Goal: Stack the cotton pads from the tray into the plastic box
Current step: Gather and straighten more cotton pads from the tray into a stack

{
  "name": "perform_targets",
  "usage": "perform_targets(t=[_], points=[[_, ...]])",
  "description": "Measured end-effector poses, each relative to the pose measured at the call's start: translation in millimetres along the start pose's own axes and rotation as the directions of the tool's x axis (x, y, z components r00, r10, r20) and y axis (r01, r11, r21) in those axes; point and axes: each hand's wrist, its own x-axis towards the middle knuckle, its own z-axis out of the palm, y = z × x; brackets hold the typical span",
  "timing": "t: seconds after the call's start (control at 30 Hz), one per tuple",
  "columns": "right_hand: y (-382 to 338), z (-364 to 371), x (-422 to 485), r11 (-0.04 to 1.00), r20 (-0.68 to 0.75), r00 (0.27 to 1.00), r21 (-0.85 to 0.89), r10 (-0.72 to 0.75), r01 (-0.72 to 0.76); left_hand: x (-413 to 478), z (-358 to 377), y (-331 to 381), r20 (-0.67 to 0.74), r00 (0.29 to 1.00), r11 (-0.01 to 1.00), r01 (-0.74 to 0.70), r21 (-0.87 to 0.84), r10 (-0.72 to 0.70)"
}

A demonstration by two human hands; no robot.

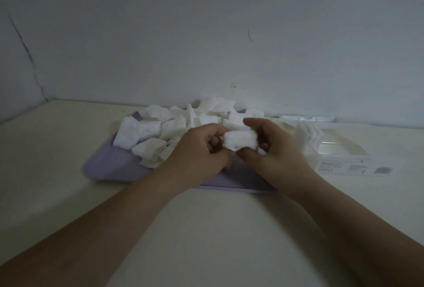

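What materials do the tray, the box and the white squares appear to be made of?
Tray: probably plastic, matte lilac, with smooth rounded corners; silicone is possible.
Plastic box: clear rigid plastic, since the table shows through its walls and a printed label sits on its front.
Cotton pads: soft white cotton or similar fibre, matte, with crumpled, fuzzy edges.

both forearms reach forward and converge at centre. the left hand (202, 147) and right hand (273, 147) meet, fingers curled inward, thumbs nearly touching, pinching together.
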Motion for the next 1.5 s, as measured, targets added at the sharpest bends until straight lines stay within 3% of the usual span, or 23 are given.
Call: perform_targets(t=[0.1, 0.23, 0.4, 0.47, 0.6, 0.77, 0.93, 1.03, 1.23, 1.5], points=[[6.1, 0.2, 2.2, 0.999, -0.057, 0.998, -0.020, 0.027, -0.028, 8.6, -18.1, 3.2, -0.070, 0.998, 0.983, 0.023, 0.184, -0.011], [14.4, 5.8, -0.2, 0.993, -0.086, 0.994, -0.096, 0.061, -0.069, 7.4, -42.9, 8.9, -0.010, 0.997, 0.790, 0.065, 0.610, -0.074], [19.1, 7.6, 1.6, 0.990, -0.093, 0.990, -0.073, 0.110, -0.117, 0.1, -37.5, 8.9, 0.052, 0.988, 0.645, 0.056, 0.762, -0.147], [20.3, 6.9, 2.5, 0.992, -0.106, 0.988, -0.052, 0.108, -0.114, 2.2, -37.7, 6.0, 0.023, 0.992, 0.649, 0.065, 0.758, -0.125], [21.5, 6.3, 3.5, 0.992, -0.114, 0.985, 0.012, 0.126, -0.125, 3.9, -24.6, -6.9, -0.056, 0.997, 0.771, 0.071, 0.633, -0.046], [21.4, 8.2, 4.9, 0.995, -0.137, 0.986, -0.013, 0.096, -0.099, 4.1, -14.3, -10.6, 0.003, 0.997, 0.793, 0.058, 0.606, -0.076], [22.1, 6.7, 4.8, 0.994, -0.155, 0.983, -0.012, 0.101, -0.104, 4.9, -20.1, -8.8, 0.077, 0.966, 0.802, 0.158, 0.576, -0.246], [22.9, 6.5, 5.0, 0.994, -0.154, 0.983, -0.031, 0.096, -0.102, 6.3, -22.0, -9.6, 0.119, 0.957, 0.890, 0.194, 0.413, -0.263], [26.1, 5.9, 6.1, 0.994, -0.148, 0.984, -0.013, 0.103, -0.106, 6.8, -29.8, -3.5, 0.135, 0.968, 0.949, 0.168, 0.268, -0.210], [24.9, 5.5, 5.1, 0.996, -0.130, 0.988, -0.025, 0.086, -0.090, 4.8, -34.6, -0.2, 0.239, 0.944, 0.875, 0.092, 0.475, -0.228]])
